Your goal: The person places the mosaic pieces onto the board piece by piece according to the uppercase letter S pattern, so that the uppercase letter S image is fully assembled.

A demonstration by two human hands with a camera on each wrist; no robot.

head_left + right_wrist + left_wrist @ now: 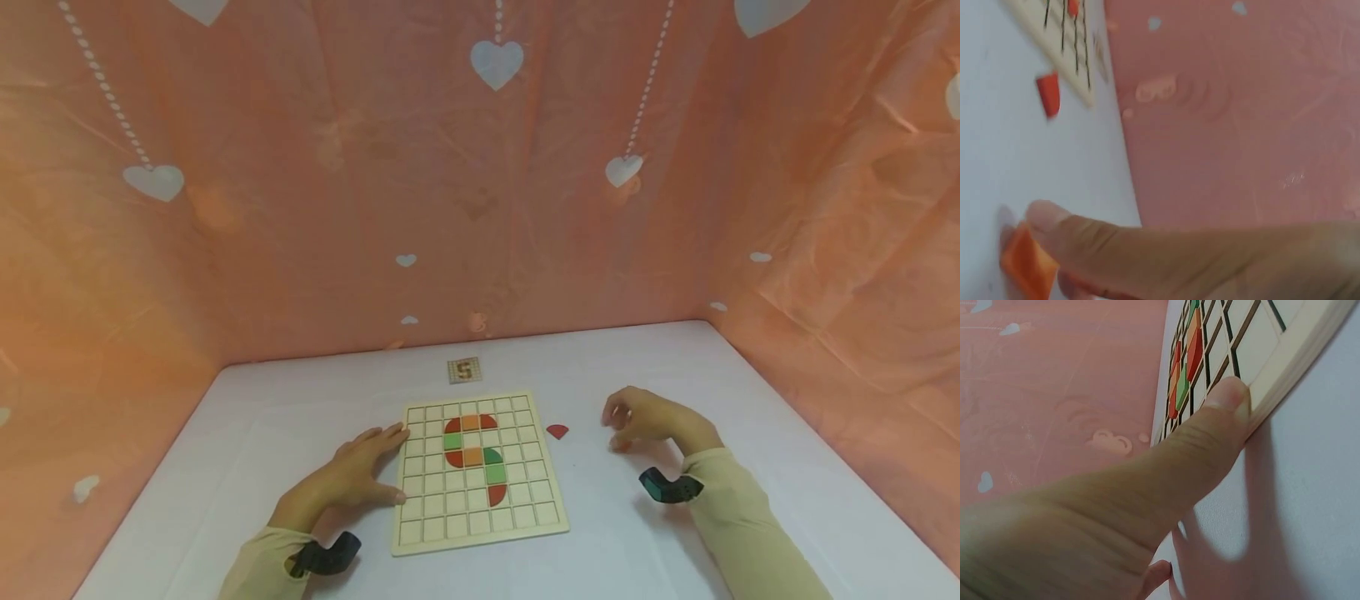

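Observation:
A pale wooden grid board (457, 525) lies on the white table, with red, orange and green tiles set in a winding S-like line. My left hand (358, 471) rests against the board's left edge, fingers spread; in the left wrist view the thumb (1230, 397) presses on its rim. Right of the board, my right hand (643, 417) is low over the table. Its thumb and a finger pinch an orange tile (1027, 262), seen tilted in the right wrist view. Between board and right hand lies a loose red quarter-circle tile (557, 431).
A small card (464, 370) with a brown S-like figure on a grid lies behind the board. Orange-pink cloth (360, 208) with pale hearts surrounds the white table (315, 383) at the back and both sides.

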